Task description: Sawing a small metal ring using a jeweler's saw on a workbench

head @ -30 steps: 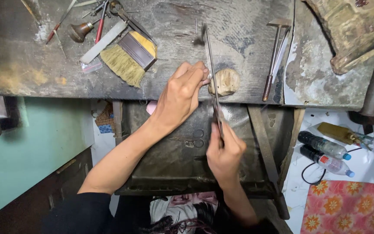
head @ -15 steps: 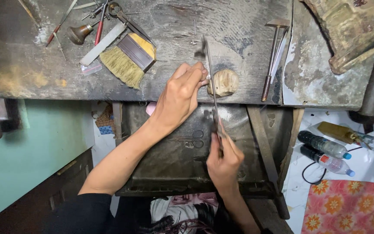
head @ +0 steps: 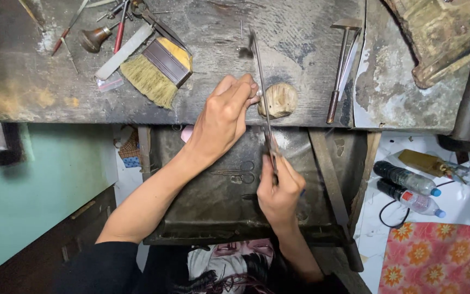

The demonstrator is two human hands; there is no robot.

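My right hand (head: 279,191) grips the near end of a long thin metal file (head: 261,92) that runs away from me across the worn workbench (head: 208,92). My left hand (head: 225,114) pinches a small piece, mostly hidden by the fingers, against the file beside a round wooden bench peg (head: 281,99) at the bench's front edge. A dark metal catch tray (head: 218,196) hangs below the bench under both hands, with a pair of scissors (head: 237,173) lying in it.
A straw brush (head: 156,69), a white stick, a wooden-handled tool (head: 94,38) and thin picks lie at the bench's left. A small hammer (head: 341,65) lies right of the peg. Two plastic bottles (head: 406,188) and a flowered cloth (head: 436,256) are on the floor at right.
My right hand has drawn the file back toward me by a small amount. My left hand stays at the peg.
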